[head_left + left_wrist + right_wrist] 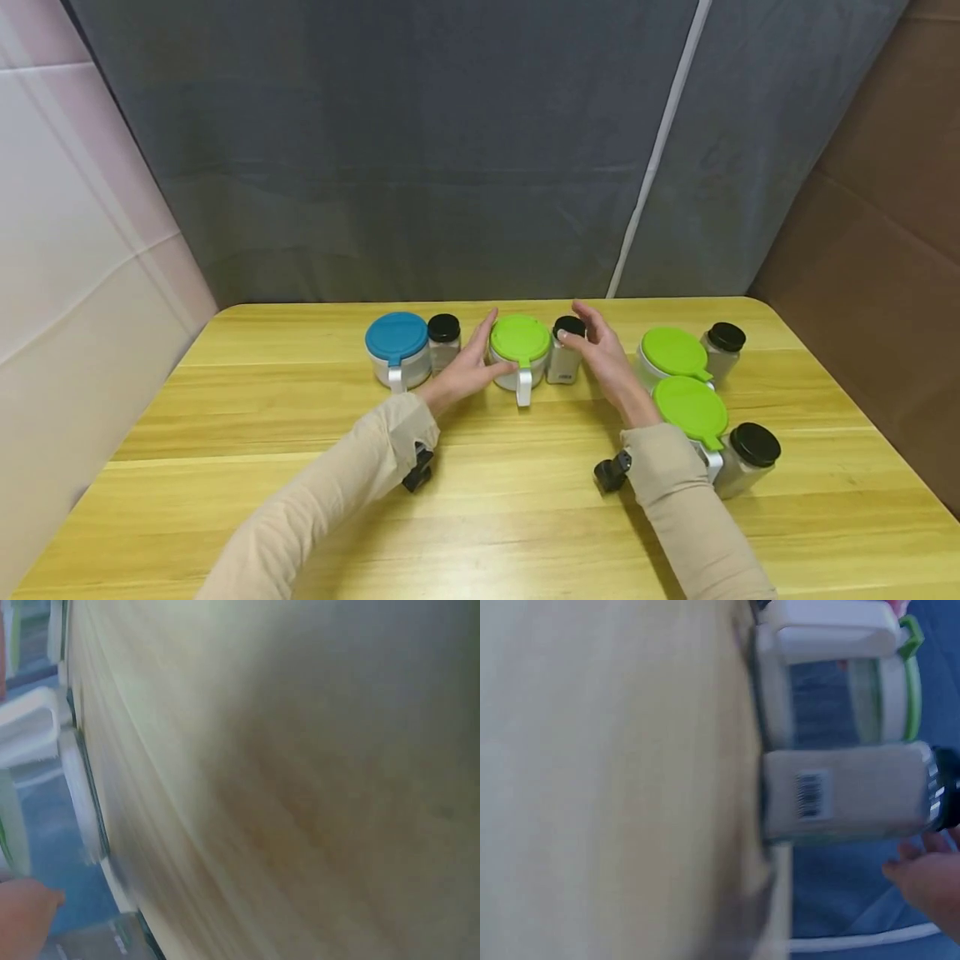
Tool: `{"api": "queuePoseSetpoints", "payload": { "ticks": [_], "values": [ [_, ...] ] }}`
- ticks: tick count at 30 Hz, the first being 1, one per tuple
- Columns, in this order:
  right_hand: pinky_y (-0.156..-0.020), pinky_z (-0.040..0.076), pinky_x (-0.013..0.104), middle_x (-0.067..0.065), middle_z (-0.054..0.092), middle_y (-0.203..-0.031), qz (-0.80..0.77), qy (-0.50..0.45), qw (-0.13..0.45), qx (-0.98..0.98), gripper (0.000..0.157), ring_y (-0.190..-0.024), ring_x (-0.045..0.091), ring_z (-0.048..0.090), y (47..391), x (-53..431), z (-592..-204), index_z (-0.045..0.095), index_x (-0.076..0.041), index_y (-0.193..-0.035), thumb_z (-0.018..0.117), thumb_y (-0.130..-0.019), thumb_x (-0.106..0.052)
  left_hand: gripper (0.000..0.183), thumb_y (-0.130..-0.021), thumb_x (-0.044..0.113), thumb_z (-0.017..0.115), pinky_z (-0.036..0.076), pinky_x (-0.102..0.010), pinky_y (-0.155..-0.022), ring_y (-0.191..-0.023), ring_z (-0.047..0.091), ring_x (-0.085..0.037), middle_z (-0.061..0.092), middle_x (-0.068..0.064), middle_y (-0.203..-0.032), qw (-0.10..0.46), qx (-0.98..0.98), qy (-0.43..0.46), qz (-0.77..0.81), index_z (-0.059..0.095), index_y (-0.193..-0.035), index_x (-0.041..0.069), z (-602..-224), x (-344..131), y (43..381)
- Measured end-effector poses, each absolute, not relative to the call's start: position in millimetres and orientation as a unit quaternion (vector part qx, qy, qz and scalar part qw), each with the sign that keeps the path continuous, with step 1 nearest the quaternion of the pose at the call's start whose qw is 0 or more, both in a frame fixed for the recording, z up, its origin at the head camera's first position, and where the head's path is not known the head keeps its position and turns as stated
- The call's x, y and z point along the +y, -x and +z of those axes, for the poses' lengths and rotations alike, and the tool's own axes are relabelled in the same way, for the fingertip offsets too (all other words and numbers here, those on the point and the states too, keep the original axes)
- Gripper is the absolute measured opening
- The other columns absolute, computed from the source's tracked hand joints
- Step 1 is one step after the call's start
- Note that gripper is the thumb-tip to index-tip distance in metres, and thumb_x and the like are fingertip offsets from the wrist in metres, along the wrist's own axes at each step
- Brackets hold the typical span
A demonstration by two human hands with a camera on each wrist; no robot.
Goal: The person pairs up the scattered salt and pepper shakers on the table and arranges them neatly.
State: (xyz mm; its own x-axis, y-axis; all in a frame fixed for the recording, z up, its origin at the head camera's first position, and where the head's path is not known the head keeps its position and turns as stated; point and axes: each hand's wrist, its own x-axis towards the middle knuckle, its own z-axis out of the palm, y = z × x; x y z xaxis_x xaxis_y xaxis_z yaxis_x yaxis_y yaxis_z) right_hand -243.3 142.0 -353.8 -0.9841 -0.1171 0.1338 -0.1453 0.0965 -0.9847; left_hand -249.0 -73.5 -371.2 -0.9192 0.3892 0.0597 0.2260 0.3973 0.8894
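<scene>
In the head view my left hand is at the left side of a white-handled jar with a green lid. Its fingers are straight and spread, with the thumb reaching across the jar's front. Just right of that jar stands a square seasoning bottle with a black cap. My right hand is around the cap, thumb in front and forefinger behind, fingers mostly straight. The right wrist view shows the bottle's barcode label and fingers beside the cap; firm contact is unclear. A blurred fingertip appears in the left wrist view.
Left of my left hand are a blue-lidded jar and another black-capped bottle. By my right forearm stand two green-lidded jars, one rear and one front, plus two black-capped bottles. A grey curtain hangs behind the table.
</scene>
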Motion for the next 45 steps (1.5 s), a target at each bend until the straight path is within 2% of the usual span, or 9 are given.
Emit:
{"api": "queuePoseSetpoints", "payload": {
  "ticks": [3, 6, 10, 13, 19, 25, 30, 37, 45],
  "values": [
    [-0.104, 0.01, 0.033, 0.007, 0.023, -0.142, 0.651, -0.107, 0.042, -0.75, 0.06, -0.13, 0.014, 0.012, 240, 139, -341, 0.025, -0.007, -0.138, 0.055, -0.087, -0.016, 0.087, -0.081, 0.016, 0.062, 0.01, -0.041, -0.102, -0.13, 0.005, -0.018, 0.0, -0.001, -0.146, 0.048, 0.834, -0.208, 0.509, 0.001, -0.142, 0.022, -370, -72, 245],
    [-0.104, 0.011, 0.033, 0.009, 0.023, -0.141, 0.651, -0.132, 0.061, -0.745, 0.058, -0.129, 0.014, 0.013, 235, 137, -326, 0.025, -0.004, -0.137, 0.054, -0.088, -0.012, 0.087, -0.08, 0.009, 0.061, 0.01, -0.04, -0.102, -0.13, 0.004, -0.017, -0.002, 0.0, -0.146, 0.017, 0.826, -0.239, 0.51, 0.001, -0.142, 0.019, -369, -70, 240],
    [-0.103, 0.015, 0.031, 0.009, 0.025, -0.14, 0.651, -0.162, 0.07, -0.738, 0.056, -0.129, 0.013, 0.017, 228, 140, -307, 0.026, -0.002, -0.136, 0.052, -0.088, -0.008, 0.085, -0.08, 0.006, 0.06, 0.012, -0.041, -0.102, -0.13, 0.006, -0.016, -0.001, 0.004, -0.146, -0.021, 0.818, -0.249, 0.518, 0.004, -0.143, 0.021, -364, -65, 231],
    [-0.103, 0.016, 0.031, 0.009, 0.029, -0.138, 0.654, -0.18, 0.079, -0.73, 0.054, -0.127, 0.013, 0.022, 224, 146, -295, 0.028, 0.0, -0.135, 0.053, -0.088, -0.006, 0.081, -0.08, 0.007, 0.061, 0.017, -0.042, -0.1, -0.129, 0.013, -0.017, 0.005, 0.004, -0.145, -0.058, 0.813, -0.245, 0.524, 0.011, -0.142, 0.021, -359, -60, 224],
    [-0.102, 0.02, 0.032, 0.012, 0.033, -0.135, 0.651, -0.198, 0.078, -0.728, 0.049, -0.126, 0.02, 0.026, 220, 170, -274, 0.033, 0.002, -0.132, 0.053, -0.088, -0.009, 0.071, -0.077, 0.005, 0.064, 0.024, -0.041, -0.098, -0.124, 0.025, -0.02, 0.022, -0.006, -0.141, -0.109, 0.798, -0.252, 0.537, 0.028, -0.137, 0.015, -349, -47, 212],
    [-0.093, 0.032, 0.02, 0.01, 0.037, -0.133, 0.591, -0.206, 0.047, -0.779, 0.046, -0.122, 0.018, 0.032, 213, 202, -256, 0.037, -0.004, -0.131, 0.052, -0.09, -0.018, 0.065, -0.079, 0.007, 0.065, 0.027, -0.039, -0.097, -0.12, 0.032, -0.026, 0.031, -0.008, -0.133, -0.071, 0.786, -0.28, 0.546, 0.031, -0.135, 0.012, -349, -34, 200],
    [-0.087, 0.036, 0.015, 0.006, 0.046, -0.125, 0.521, -0.253, 0.026, -0.815, 0.038, -0.112, 0.011, 0.042, 206, 236, -246, 0.042, -0.003, -0.128, 0.048, -0.092, -0.014, 0.062, -0.081, 0.013, 0.065, 0.026, -0.036, -0.098, -0.122, 0.03, -0.017, 0.034, -0.006, -0.13, -0.023, 0.783, -0.308, 0.54, 0.033, -0.134, 0.01, -349, -22, 188],
    [-0.085, 0.035, 0.015, 0.004, 0.05, -0.121, 0.457, -0.305, -0.059, -0.834, 0.032, -0.11, 0.01, 0.044, 196, 292, -240, 0.044, 0.0, -0.124, 0.043, -0.092, -0.001, 0.059, -0.08, 0.013, 0.065, 0.03, -0.031, -0.096, -0.119, 0.032, -0.012, 0.035, -0.002, -0.132, -0.025, 0.773, -0.343, 0.532, 0.037, -0.132, 0.009, -345, -7, 176],
    [-0.081, 0.04, 0.02, 0.007, 0.049, -0.124, 0.459, -0.333, -0.132, -0.813, 0.039, -0.11, 0.013, 0.047, 186, 351, -262, 0.041, 0.004, -0.125, 0.037, -0.088, 0.013, 0.059, -0.079, 0.002, 0.064, 0.032, -0.031, -0.095, -0.119, 0.034, -0.023, 0.037, -0.015, -0.129, 0.022, 0.752, -0.336, 0.567, 0.035, -0.13, -0.004, -327, -1, 156]
  ]
}}
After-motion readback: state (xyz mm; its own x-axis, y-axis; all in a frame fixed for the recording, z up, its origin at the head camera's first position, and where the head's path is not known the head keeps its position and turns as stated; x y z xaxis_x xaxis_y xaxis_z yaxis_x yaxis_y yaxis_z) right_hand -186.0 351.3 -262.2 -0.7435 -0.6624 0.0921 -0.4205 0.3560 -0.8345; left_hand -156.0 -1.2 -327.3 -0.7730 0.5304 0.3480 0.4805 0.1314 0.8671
